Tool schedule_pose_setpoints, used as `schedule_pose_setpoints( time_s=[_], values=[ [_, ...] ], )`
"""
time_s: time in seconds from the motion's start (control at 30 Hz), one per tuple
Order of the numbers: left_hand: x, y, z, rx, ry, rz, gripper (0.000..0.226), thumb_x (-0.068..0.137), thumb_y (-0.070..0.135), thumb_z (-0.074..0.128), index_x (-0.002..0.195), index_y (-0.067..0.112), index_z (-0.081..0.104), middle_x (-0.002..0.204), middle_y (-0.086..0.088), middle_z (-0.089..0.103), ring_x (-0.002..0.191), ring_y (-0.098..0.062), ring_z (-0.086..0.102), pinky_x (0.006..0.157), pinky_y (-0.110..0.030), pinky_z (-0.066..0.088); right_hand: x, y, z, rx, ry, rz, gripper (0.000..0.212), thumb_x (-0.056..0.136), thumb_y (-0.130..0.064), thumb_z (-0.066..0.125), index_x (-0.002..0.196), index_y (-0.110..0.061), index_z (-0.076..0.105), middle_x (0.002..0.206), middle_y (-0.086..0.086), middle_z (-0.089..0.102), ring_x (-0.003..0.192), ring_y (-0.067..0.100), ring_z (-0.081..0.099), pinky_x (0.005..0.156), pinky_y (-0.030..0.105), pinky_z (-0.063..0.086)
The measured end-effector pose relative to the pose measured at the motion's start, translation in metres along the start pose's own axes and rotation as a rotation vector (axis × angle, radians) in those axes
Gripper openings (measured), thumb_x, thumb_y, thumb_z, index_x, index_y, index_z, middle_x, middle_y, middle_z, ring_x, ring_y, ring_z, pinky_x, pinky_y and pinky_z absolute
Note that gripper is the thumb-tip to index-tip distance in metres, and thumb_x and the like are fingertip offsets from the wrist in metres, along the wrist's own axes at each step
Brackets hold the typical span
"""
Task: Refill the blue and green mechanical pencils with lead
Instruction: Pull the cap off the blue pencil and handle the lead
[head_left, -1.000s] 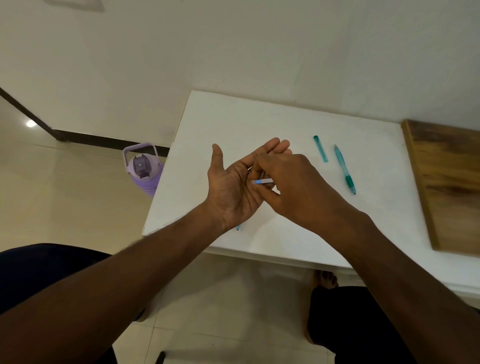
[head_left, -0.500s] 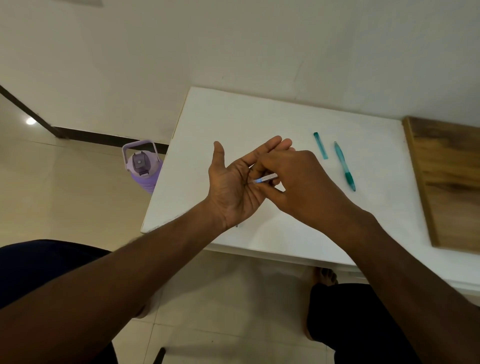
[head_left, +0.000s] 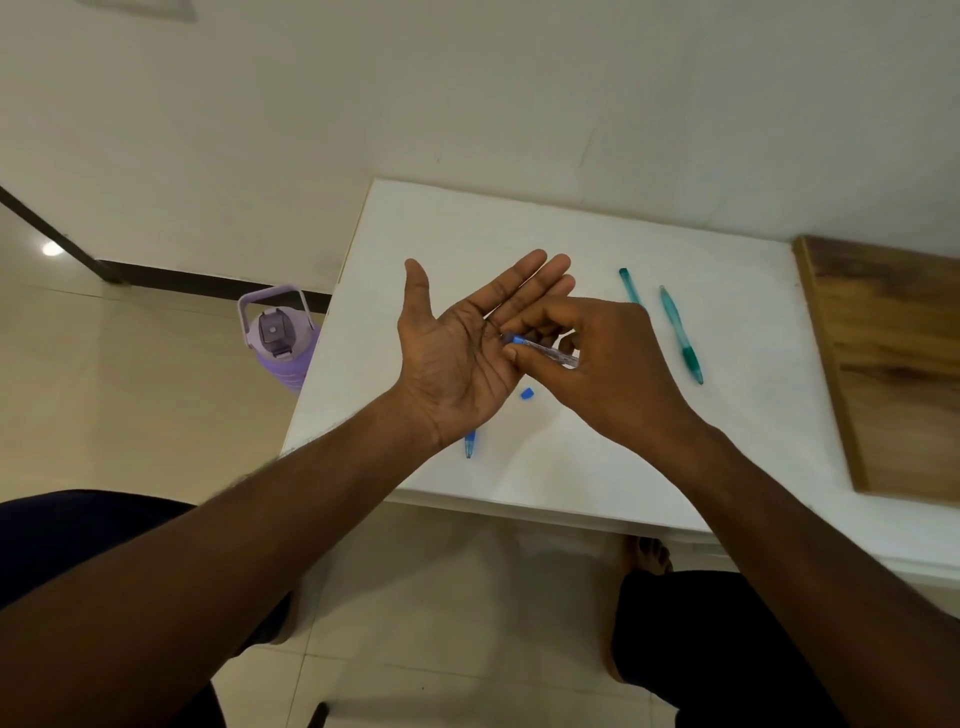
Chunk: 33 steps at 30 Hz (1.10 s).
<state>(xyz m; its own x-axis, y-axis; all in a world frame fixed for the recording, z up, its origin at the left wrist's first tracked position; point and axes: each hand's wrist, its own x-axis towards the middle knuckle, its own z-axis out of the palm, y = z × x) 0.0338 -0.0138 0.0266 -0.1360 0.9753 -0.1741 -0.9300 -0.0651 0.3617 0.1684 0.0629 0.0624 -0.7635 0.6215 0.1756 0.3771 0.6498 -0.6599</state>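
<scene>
My left hand (head_left: 457, 353) is held palm up over the white table (head_left: 571, 462), fingers straight. My right hand (head_left: 602, 364) pinches a thin clear lead tube with a blue end (head_left: 545, 353), its blue tip against the left palm. A small blue cap (head_left: 527, 393) lies on the table just below the hands. The blue mechanical pencil (head_left: 470, 444) lies under my left wrist, only its tip end showing. The green mechanical pencil (head_left: 681, 335) lies to the right of the hands, with a slim teal tube (head_left: 629, 286) beside it.
A wooden board (head_left: 893, 358) lies on the table's right side. A purple water bottle (head_left: 280, 338) stands on the floor left of the table. My knees and a bare foot (head_left: 649, 558) are under the table's front edge.
My right hand has drawn back a little to the right, tilting the lead tube. The small blue cap and the blue pencil's tip now show on the table below the hands.
</scene>
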Motion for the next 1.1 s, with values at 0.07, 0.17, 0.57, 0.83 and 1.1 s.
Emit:
schedule_pose_setpoints(
  time_s=[0.07,0.17,0.57,0.83,1.1],
  values=[
    [-0.002,0.002,0.002,0.062,0.076,0.001,0.104,0.096,0.083,0.018,0.151,0.001,0.052,0.155,-0.019,0.055,0.145,-0.034,0.052,0.123,-0.047,0.040,0.002,0.001,-0.002,0.043,0.014,0.042,0.018,0.092,-0.034,0.080,0.104,-0.021,0.080,0.084,-0.018,0.070,0.077,0.003,0.067,0.074,0.002,0.046],
    [-0.003,0.005,0.002,0.192,0.324,0.036,0.074,0.102,0.069,0.043,0.128,0.006,0.073,0.127,-0.013,0.076,0.117,-0.028,0.074,0.102,-0.038,0.060,0.004,0.002,-0.005,0.077,0.040,0.092,0.013,0.092,-0.036,0.079,0.102,-0.026,0.079,0.081,-0.024,0.069,0.087,0.001,0.066,0.071,0.005,0.049],
    [-0.008,0.002,-0.004,0.951,0.510,0.407,0.015,0.102,0.035,0.068,0.105,0.025,0.079,0.095,0.006,0.080,0.079,-0.010,0.074,0.066,-0.023,0.060,0.010,0.008,-0.019,0.102,0.128,0.213,0.019,0.092,-0.035,0.079,0.105,-0.022,0.081,0.087,-0.008,0.077,0.082,0.011,0.071,0.075,0.025,0.061],
    [-0.007,0.000,-0.003,1.028,0.476,0.416,0.019,0.097,0.035,0.075,0.110,0.022,0.080,0.095,0.005,0.081,0.082,-0.014,0.074,0.064,-0.025,0.060,0.009,0.007,-0.013,0.075,0.107,0.199,0.018,0.093,-0.035,0.079,0.105,-0.023,0.081,0.086,-0.011,0.076,0.082,0.009,0.072,0.074,0.018,0.059],
    [-0.008,0.005,-0.003,1.148,0.497,0.497,0.008,0.092,0.042,0.078,0.100,0.041,0.079,0.092,0.018,0.081,0.081,-0.007,0.074,0.068,-0.027,0.062,0.012,0.010,0.001,0.313,0.057,0.322,0.009,0.091,-0.032,0.081,0.097,-0.034,0.074,0.086,-0.011,0.080,0.081,0.006,0.077,0.077,0.025,0.064]
  ],
)
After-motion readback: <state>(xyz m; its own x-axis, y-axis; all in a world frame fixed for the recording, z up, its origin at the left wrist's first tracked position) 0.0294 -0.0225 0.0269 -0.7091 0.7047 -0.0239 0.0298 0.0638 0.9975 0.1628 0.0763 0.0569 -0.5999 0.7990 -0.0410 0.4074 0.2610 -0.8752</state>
